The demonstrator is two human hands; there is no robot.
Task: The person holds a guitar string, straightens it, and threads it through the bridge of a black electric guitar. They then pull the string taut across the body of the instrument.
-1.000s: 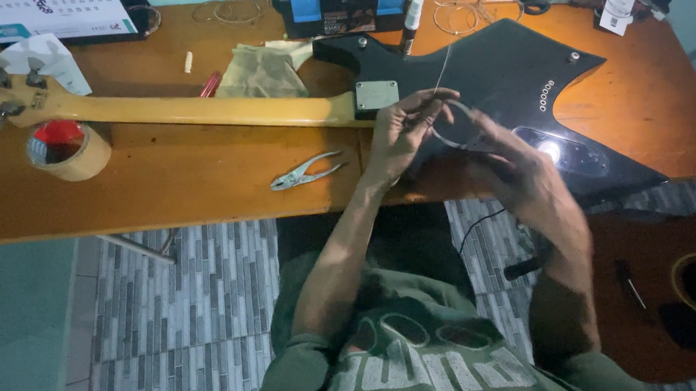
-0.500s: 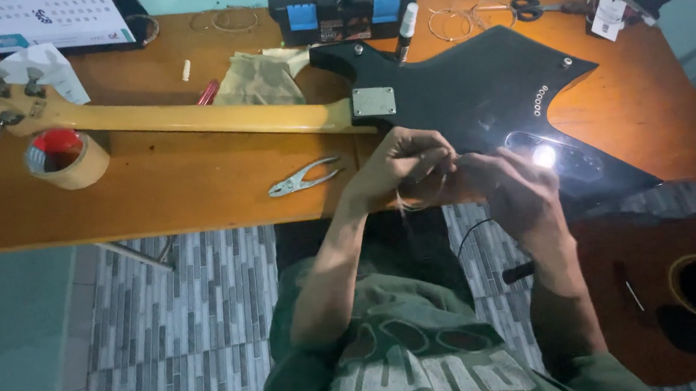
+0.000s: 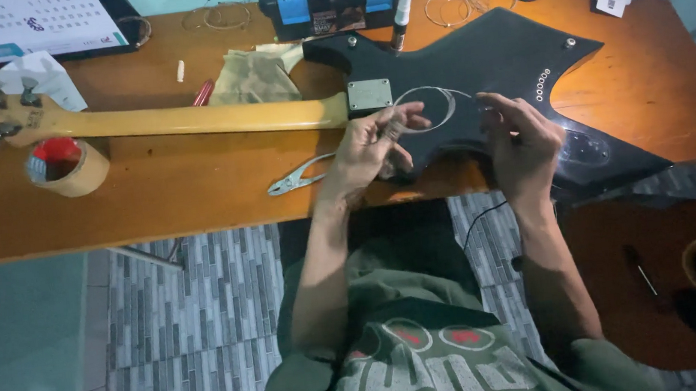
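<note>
Left hand (image 3: 373, 145) and right hand (image 3: 519, 139) both pinch a coiled wire (image 3: 433, 105) (thin) over guitar body (image 3: 480, 61); pliers (image 3: 299, 177) at 9 o'clock on bench (image 3: 150, 199)

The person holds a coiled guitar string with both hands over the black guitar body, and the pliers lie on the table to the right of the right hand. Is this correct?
Not quite. In the head view the pliers lie on the table beside the left hand, not right of the right hand. Both hands do hold the coiled string over the black guitar body.
</note>
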